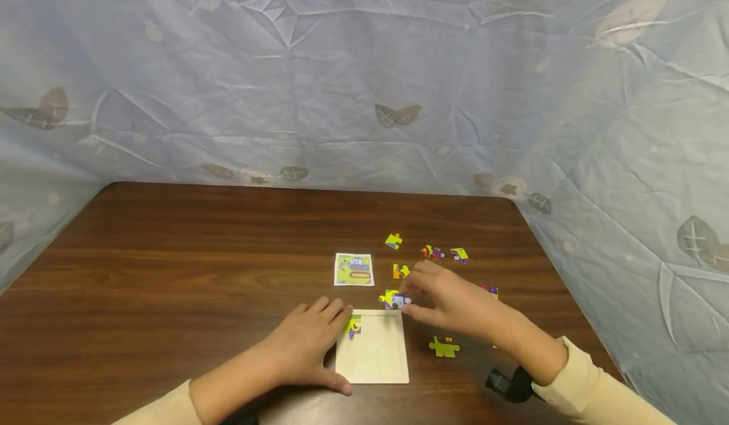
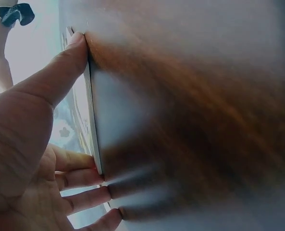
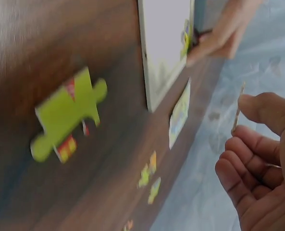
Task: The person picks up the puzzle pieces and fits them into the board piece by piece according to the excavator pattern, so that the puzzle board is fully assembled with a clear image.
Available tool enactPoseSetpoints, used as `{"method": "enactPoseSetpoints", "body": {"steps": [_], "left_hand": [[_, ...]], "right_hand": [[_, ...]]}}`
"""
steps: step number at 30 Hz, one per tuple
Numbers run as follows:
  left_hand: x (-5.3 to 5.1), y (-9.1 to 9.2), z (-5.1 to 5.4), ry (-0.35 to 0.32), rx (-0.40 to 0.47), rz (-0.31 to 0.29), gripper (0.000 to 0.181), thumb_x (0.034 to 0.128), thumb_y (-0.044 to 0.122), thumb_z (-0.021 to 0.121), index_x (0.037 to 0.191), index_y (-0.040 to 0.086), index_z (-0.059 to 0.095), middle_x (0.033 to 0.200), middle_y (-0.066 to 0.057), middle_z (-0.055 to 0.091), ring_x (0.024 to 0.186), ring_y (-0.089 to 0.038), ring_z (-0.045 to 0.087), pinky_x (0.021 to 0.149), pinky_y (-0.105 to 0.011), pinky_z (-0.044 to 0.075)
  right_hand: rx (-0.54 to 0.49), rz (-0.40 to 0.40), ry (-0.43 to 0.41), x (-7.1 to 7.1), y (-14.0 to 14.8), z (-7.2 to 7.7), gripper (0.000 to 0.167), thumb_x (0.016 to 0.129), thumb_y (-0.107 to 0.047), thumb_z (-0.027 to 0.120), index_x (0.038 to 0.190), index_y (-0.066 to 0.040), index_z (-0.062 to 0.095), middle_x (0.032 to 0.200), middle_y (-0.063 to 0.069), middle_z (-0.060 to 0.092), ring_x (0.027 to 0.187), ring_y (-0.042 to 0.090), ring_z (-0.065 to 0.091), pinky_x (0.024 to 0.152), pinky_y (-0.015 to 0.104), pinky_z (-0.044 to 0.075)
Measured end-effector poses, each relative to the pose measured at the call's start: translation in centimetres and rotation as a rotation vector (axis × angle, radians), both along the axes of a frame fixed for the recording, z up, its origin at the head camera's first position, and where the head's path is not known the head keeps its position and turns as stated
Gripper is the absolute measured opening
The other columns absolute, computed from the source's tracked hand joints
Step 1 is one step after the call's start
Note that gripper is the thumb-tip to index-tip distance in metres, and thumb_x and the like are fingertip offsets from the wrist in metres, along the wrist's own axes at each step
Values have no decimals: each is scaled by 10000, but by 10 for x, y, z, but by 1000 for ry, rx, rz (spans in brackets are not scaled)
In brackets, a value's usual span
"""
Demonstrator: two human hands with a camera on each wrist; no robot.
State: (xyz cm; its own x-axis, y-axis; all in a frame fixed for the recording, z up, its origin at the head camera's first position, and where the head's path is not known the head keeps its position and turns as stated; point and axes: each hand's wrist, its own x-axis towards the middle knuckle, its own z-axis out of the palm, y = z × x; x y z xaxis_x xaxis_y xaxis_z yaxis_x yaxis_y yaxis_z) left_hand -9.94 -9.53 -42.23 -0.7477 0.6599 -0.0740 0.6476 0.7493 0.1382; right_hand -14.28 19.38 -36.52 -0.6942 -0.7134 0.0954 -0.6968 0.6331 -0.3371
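Above the upper right corner of a cream puzzle tray [image 1: 373,362], my right hand [image 1: 450,301] pinches a yellow and purple puzzle piece [image 1: 393,299] between thumb and fingers. The right wrist view shows that puzzle piece [image 3: 236,115] edge-on, off the table. My left hand [image 1: 307,346] rests along the tray's left side, thumb at the lower left corner and fingers near the upper left. In the left wrist view its fingers [image 2: 87,199] are stretched out and touch the tray's edge. One green puzzle piece [image 1: 354,325] lies in the tray's upper left corner.
A square picture card [image 1: 354,269] with a vehicle drawing lies beyond the tray. Several loose pieces are spread to the right, among them a green piece [image 1: 444,348] and an orange-green piece [image 1: 400,271]. Patterned cloth [image 1: 342,83] hangs behind the brown table [image 1: 171,273].
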Motion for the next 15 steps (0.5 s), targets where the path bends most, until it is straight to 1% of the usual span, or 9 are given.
{"method": "enactPoseSetpoints", "body": {"steps": [4, 8, 15], "left_hand": [[0, 1, 1, 6, -3, 5, 1208, 692, 871, 718, 1538, 38, 490, 1509, -103, 559, 1337, -271, 541, 1026, -548, 544], [0, 1, 1, 7, -5, 4, 1207, 695, 875, 709, 1536, 37, 491, 1500, -100, 565, 1337, -267, 542, 1025, -542, 544], [0, 2, 1, -1, -5, 1, 1206, 693, 869, 718, 1535, 36, 489, 1487, -93, 562, 1342, -268, 538, 1021, -548, 548]], "right_hand": [[15, 4, -7, 5, -10, -8, 161, 955, -224, 774, 1070, -128, 714, 1048, -19, 663, 968, 127, 637, 828, 246, 588], [29, 22, -30, 8, -18, -19, 170, 968, -227, 762, 1084, -114, 711, 1073, 0, 673, 962, 138, 636, 823, 228, 578], [56, 24, -51, 10, -28, -37, 189, 976, -248, 750, 1083, -95, 717, 1029, -5, 650, 863, 67, 553, 745, 179, 529]]}}
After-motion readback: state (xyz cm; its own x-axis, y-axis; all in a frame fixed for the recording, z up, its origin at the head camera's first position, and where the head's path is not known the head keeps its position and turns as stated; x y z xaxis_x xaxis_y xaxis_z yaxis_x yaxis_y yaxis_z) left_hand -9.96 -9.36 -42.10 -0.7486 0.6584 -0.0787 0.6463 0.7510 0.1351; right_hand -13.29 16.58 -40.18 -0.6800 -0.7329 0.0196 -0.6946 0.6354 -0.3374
